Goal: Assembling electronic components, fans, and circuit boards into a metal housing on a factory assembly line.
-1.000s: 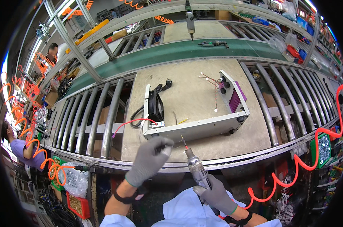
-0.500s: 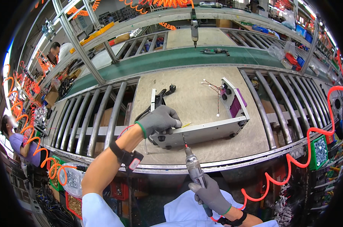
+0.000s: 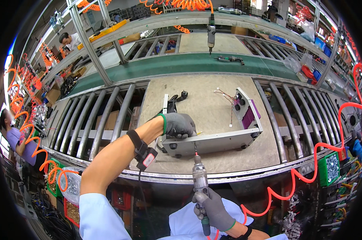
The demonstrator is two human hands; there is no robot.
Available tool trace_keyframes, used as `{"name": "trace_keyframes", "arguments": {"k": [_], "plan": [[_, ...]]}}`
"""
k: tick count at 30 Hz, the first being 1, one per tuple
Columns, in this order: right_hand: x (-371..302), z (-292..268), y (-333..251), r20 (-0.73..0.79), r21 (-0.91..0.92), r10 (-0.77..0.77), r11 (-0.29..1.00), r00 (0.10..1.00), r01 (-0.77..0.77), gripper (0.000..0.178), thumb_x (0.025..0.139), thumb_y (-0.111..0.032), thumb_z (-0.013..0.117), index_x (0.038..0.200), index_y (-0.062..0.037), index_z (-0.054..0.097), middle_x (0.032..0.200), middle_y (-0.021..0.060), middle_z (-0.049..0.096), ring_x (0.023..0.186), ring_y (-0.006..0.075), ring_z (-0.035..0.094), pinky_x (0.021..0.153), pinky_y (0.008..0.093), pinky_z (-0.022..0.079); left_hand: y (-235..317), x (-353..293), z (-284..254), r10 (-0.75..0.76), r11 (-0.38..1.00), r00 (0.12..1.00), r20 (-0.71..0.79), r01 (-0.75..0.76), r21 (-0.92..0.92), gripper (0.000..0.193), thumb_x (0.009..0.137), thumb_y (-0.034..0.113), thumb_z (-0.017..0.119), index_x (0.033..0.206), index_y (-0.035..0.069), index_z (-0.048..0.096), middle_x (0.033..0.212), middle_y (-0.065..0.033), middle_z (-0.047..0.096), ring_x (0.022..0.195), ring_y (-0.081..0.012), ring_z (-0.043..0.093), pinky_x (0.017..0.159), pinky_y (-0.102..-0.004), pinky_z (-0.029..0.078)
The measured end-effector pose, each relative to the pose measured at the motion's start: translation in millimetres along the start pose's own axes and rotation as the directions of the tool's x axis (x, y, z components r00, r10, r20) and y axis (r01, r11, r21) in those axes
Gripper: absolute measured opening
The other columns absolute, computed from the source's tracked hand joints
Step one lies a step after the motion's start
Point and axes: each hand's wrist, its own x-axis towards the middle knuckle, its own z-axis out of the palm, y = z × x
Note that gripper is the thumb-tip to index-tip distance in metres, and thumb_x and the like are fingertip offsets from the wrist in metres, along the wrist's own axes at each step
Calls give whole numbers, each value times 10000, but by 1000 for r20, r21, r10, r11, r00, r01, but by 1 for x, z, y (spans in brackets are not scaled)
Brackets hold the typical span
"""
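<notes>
A grey metal chassis, an open frame with black feet on its near panel, lies on the beige board. My left hand, in a grey glove, is closed at the panel's upper edge near the left corner. Its fingertips are hidden, and a bit of yellow wire pokes out beside them. My right hand, also gloved, wraps round an air screwdriver. The driver points away from me, its bit against or just in front of the near panel; contact is too small to tell.
Metal rollers flank the board on both sides. A purple part and loose wires sit at the chassis's right end. Beyond, a green belt carries another driver. A red coiled hose loops at right.
My left hand has shifted right and sits lower behind the panel edge, its forearm stretched farther forward. The screwdriver has swung more upright in my right hand. The whole view has shifted slightly.
</notes>
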Motion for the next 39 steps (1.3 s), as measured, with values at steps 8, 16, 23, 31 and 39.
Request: {"name": "trace_keyframes", "arguments": {"k": [8,16,23,31,39], "plan": [[3,8,1,-44,-60,4,998,999,-6,336,1023,-330,669,1103,-32,536,897,62,578,578,106,570,458,264,457,0,2,1,-2,1000,1000,-8,2,28,176,953,203,755,854,75,685,604,28,601,462,-54,475,414,-260,326],[-1,3,1,-33,-130,-57,990,998,52,356,999,-336,692,1127,-41,538,876,56,578,589,104,587,471,268,471,5,-1,4,9,994,1000,-16,-7,107,202,947,282,750,936,81,733,605,29,591,470,-65,474,427,-267,351],[-22,-57,8,-112,-364,-125,928,986,76,415,957,-304,749,1188,-21,552,771,38,591,559,92,595,475,267,489,-15,-45,82,629,775,484,-608,-450,443,246,935,215,739,1068,9,722,904,-117,724,802,-207,690,740,-359,550],[-28,-102,17,-225,-394,-76,919,971,-19,358,947,-243,735,1180,-38,556,779,32,585,564,95,601,474,270,488,-75,18,196,541,820,583,-605,-206,534,158,900,175,744,1033,90,743,975,-134,690,908,-343,701,764,-454,566],[-27,-104,19,-169,-479,-30,876,985,-55,480,918,-349,788,1230,-52,575,856,63,636,647,128,638,558,304,525,-84,30,205,460,887,516,-723,-303,349,170,950,160,713,1059,37,669,958,-107,703,844,-250,710,722,-388,580]]}}
